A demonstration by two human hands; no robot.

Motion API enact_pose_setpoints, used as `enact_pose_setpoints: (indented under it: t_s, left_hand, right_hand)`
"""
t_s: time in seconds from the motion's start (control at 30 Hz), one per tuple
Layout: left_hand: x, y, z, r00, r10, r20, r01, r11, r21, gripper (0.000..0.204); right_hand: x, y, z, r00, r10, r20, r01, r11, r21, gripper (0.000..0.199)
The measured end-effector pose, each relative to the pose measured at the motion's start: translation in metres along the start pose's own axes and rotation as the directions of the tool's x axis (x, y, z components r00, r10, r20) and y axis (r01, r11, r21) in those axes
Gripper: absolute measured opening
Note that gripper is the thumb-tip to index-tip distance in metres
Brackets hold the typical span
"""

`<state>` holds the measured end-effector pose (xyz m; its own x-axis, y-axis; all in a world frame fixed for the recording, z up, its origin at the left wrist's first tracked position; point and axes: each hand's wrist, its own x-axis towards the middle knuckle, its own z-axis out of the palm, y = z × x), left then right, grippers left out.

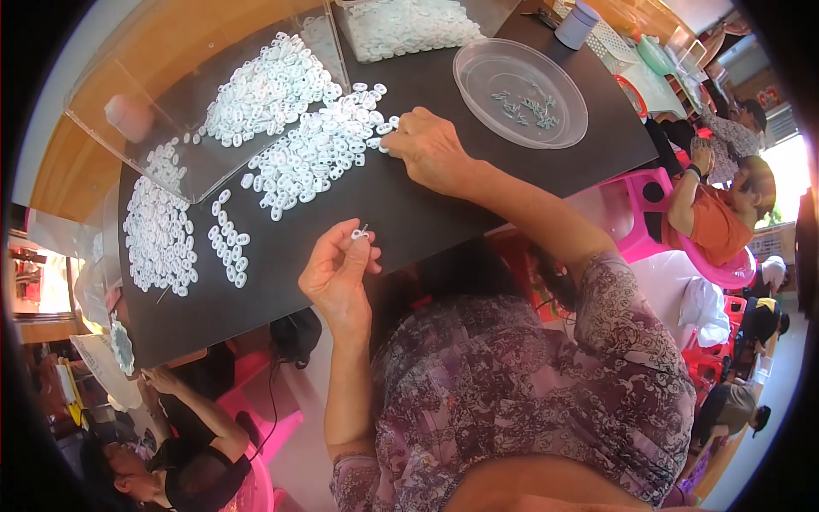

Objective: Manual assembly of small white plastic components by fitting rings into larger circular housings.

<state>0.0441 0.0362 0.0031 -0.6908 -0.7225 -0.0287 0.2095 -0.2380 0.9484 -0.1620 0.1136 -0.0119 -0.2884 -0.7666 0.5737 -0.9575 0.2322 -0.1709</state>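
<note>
My left hand is closed in a pinch above the near edge of the dark table. Between thumb and forefinger sits a small white oval plastic piece with a thin metal pin standing out of it. My right hand reaches to the right edge of a heap of white oval pieces. Its fingers are curled together against the outermost pieces, and what they grip is hidden. A shallow round clear tray with small grey metal pins lies beyond the right hand.
A tipped clear plastic box spills white pieces at the back left. Another clear box full of them stands behind. More pieces and a short row lie left. A lidded cup stands far right. Other people sit on both sides.
</note>
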Motion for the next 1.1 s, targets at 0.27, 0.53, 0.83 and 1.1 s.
enact_pose_setpoints:
  t_s: [0.27,0.53,0.83,1.1]
  left_hand:
    - [0.004,-0.002,-0.004,0.999,-0.030,0.022,0.031,0.999,-0.042,0.020]
    - [0.002,-0.003,-0.004,0.999,-0.034,0.010,0.035,0.999,-0.037,0.019]
    - [0.001,-0.004,-0.005,1.000,-0.024,0.015,0.025,0.999,-0.037,0.019]
    - [0.001,-0.003,-0.007,0.999,-0.041,0.010,0.041,0.998,-0.038,0.019]
  right_hand:
    - [-0.002,-0.001,-0.009,0.998,0.051,-0.026,-0.050,0.998,0.032,0.007]
    - [-0.002,-0.009,-0.005,0.998,0.049,0.033,-0.051,0.997,0.057,0.012]
    - [0.002,-0.012,-0.007,0.975,0.199,0.104,-0.220,0.937,0.270,0.014]
    - [0.011,-0.009,-0.010,0.973,0.175,0.152,-0.218,0.911,0.349,0.010]
